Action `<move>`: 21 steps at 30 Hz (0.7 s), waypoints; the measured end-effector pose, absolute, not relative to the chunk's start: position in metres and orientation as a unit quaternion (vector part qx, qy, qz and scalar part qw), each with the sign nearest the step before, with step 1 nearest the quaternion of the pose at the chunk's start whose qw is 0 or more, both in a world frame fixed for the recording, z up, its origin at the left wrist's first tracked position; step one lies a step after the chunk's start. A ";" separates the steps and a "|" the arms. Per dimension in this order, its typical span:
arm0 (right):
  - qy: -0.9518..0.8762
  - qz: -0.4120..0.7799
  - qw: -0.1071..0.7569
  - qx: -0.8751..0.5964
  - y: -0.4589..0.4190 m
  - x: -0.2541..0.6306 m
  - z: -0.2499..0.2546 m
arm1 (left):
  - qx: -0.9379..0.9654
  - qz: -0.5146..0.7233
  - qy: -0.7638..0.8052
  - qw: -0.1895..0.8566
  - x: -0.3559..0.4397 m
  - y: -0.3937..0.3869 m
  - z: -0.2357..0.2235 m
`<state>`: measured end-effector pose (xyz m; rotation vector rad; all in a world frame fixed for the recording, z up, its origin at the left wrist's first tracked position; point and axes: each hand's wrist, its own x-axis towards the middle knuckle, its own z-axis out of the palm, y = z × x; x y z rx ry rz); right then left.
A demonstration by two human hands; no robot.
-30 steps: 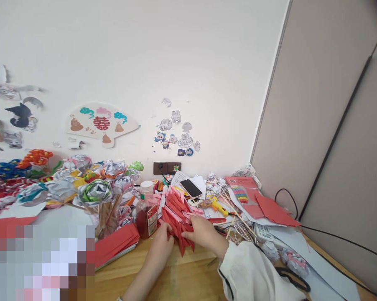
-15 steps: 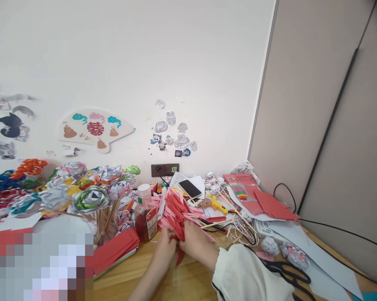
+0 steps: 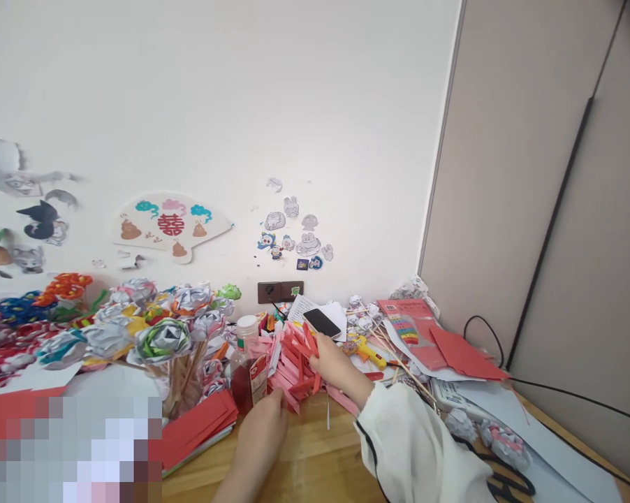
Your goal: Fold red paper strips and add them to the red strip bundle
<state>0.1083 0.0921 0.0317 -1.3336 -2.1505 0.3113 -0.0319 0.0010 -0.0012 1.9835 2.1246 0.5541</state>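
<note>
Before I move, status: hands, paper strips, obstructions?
Right hand at the red and pink paper strips; left hand by their near edge, both grips unclear; bottle close on the left, phone behind.

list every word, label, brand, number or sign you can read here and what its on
"囍", in red on the fan-shaped cutout on the wall.
Bottle label: print too small and blurred to read.
Red packet: print too small to read.
Printed sheet beside the phone: lines of text, too small to read.
White box at right: dark lettering, too blurred to read.
No brand or number is legible.
</note>
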 end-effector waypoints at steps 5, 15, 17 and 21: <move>-0.832 0.118 0.296 -0.455 0.127 0.089 0.056 | 0.674 0.173 0.714 0.077 -0.032 0.003 -0.007; -0.870 0.093 0.333 -0.352 0.082 0.077 0.040 | 0.758 0.429 0.463 -0.165 -0.020 -0.017 -0.005; -0.931 0.112 0.260 -0.231 0.069 0.062 0.029 | 0.769 0.485 0.348 -0.228 -0.006 -0.030 -0.003; -0.977 0.091 0.177 -0.078 0.052 0.021 0.003 | 0.789 0.470 0.256 -0.300 0.012 -0.046 0.000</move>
